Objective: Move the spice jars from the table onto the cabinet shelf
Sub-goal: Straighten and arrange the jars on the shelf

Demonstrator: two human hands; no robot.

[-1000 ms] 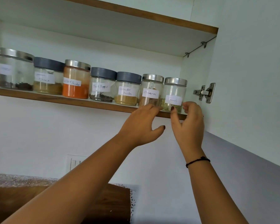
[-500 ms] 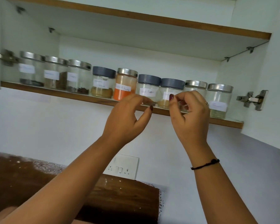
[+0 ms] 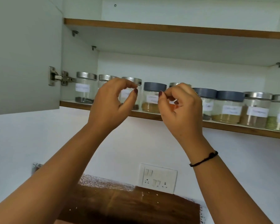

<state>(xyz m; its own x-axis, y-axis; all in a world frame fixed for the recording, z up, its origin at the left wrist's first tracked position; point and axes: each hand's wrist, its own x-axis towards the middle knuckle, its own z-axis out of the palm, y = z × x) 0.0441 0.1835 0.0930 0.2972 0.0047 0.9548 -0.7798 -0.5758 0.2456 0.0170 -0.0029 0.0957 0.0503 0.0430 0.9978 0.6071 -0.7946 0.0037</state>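
Note:
Several labelled glass spice jars stand in a row on the cabinet shelf [image 3: 233,127], some with steel lids [image 3: 86,75], some with grey lids [image 3: 155,86]. My left hand [image 3: 111,105] is raised in front of the third jar from the left [image 3: 132,81], fingers curled with thumb and forefinger nearly touching, holding nothing. My right hand [image 3: 180,110] hovers in front of the orange-powder jar [image 3: 174,106], fingers curled, also empty. Neither hand grips a jar. The jars behind the hands are partly hidden.
The open cabinet door [image 3: 23,54] with its hinge [image 3: 58,77] hangs at the left. An upper shelf [image 3: 168,28] runs above the jars. Below are a wall switch plate [image 3: 158,177] and a dark wooden board [image 3: 128,206].
The view has swung left along the shelf, bringing the left door and hinge into sight. Both hands moved left from the rightmost jar, off the jars, and their fingers have curled in.

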